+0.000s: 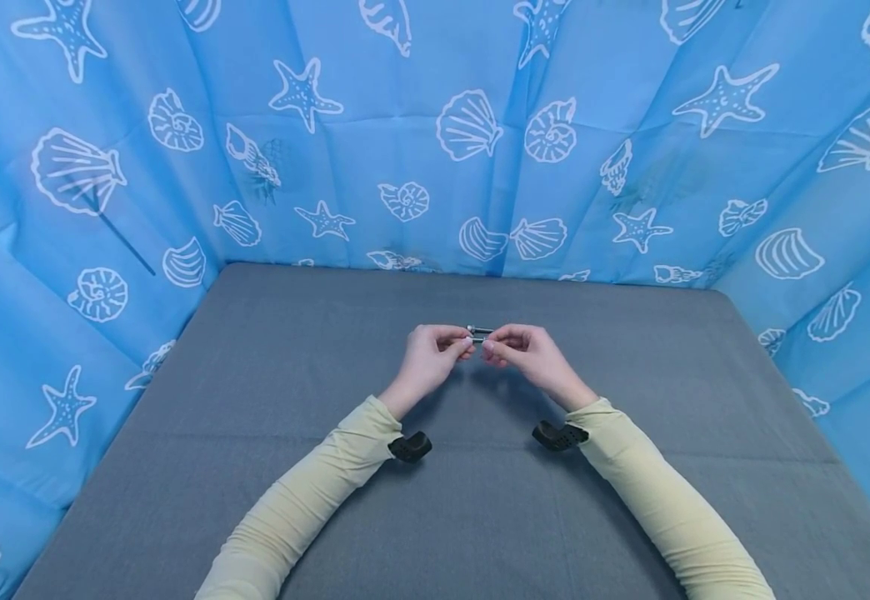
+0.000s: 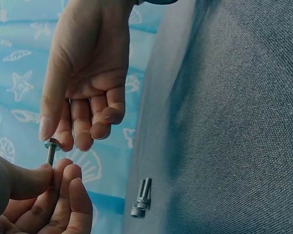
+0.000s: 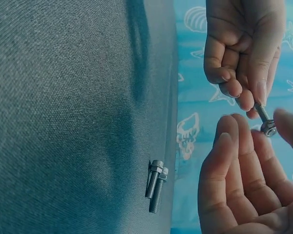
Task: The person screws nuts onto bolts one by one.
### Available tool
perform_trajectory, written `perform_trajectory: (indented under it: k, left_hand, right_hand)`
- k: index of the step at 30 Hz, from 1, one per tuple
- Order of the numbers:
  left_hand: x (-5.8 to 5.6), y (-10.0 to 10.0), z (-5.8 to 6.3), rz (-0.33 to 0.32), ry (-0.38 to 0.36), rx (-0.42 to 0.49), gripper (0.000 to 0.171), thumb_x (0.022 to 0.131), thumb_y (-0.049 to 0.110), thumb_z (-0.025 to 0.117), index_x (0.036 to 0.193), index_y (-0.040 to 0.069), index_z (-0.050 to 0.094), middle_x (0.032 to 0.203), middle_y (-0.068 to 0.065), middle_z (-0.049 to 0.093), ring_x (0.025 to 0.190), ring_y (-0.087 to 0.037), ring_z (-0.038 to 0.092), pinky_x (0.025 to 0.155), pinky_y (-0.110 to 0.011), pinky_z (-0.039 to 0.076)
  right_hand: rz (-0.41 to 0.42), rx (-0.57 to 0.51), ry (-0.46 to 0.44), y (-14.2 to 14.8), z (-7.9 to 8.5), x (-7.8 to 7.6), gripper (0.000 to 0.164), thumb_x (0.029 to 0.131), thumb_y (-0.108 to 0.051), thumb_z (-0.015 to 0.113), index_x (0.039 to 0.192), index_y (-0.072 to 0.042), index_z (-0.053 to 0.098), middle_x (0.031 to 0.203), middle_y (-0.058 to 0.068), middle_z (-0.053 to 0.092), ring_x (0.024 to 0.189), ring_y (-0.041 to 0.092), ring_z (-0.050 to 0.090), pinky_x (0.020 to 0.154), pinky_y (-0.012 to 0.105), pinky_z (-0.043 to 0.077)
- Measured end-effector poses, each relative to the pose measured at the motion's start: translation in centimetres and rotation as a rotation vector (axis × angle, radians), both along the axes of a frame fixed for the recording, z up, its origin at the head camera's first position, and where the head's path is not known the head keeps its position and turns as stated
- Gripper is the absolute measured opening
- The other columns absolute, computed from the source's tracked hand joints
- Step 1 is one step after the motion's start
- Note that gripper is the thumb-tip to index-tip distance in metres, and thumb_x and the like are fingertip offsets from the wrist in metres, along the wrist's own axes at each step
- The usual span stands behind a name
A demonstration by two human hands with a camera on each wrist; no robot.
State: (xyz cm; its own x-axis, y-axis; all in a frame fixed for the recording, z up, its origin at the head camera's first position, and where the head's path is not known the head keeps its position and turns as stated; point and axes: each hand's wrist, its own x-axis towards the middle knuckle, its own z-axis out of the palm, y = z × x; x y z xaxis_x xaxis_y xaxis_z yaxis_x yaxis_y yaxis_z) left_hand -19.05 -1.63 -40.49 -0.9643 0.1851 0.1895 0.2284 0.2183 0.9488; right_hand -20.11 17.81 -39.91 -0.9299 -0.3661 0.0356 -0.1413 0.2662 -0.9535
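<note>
Between my hands is a small metal bolt with a nut or hex head at its right end. My left hand pinches the threaded shank between thumb and index finger. The thumb and index finger of my right hand pinch the nut end. Its other fingers are loosely bent in the right wrist view. On the table just beyond the hands lie two more bolts, side by side, each with hex pieces at one end.
A grey cloth-covered table spreads under both arms. Blue curtains with white shells and starfish hang along its back and sides. Black wrist devices sit at the cuffs of the pale yellow sleeves.
</note>
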Motion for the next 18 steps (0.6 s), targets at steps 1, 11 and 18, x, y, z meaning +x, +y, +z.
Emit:
perform_trajectory:
  k: [1,11,18]
  left_hand:
    - [0.01,-0.02,0.0,0.001,-0.001,-0.001,0.017,0.093,0.005,0.063,0.103,-0.007,0.069,0.083,-0.009,0.071,0.076,-0.019,0.07,0.066,-0.024,0.056]
    - [0.03,-0.02,-0.38,0.002,-0.022,-0.003,0.018,0.093,0.005,0.062,0.105,-0.008,0.068,0.084,-0.008,0.071,0.076,-0.016,0.07,0.069,-0.029,0.057]
    - [-0.02,0.01,-0.53,-0.003,-0.029,0.012,0.018,0.093,0.005,0.062,0.104,-0.007,0.069,0.083,-0.008,0.071,0.076,-0.017,0.07,0.072,-0.034,0.058]
  right_hand:
    - [0.007,-0.008,0.0,0.0,-0.05,0.02,0.025,0.094,-0.016,0.064,0.107,0.005,0.062,0.094,0.02,0.068,0.085,0.031,0.067,0.077,0.055,0.052]
    - [0.011,-0.059,0.012,-0.11,-0.28,0.07,0.022,0.093,-0.01,0.065,0.105,0.007,0.061,0.095,0.022,0.067,0.088,0.036,0.067,0.08,0.055,0.052]
    - [0.016,-0.017,0.008,-0.13,-0.42,0.16,0.026,0.093,-0.012,0.064,0.11,0.008,0.059,0.094,0.023,0.068,0.084,0.03,0.067,0.075,0.054,0.053]
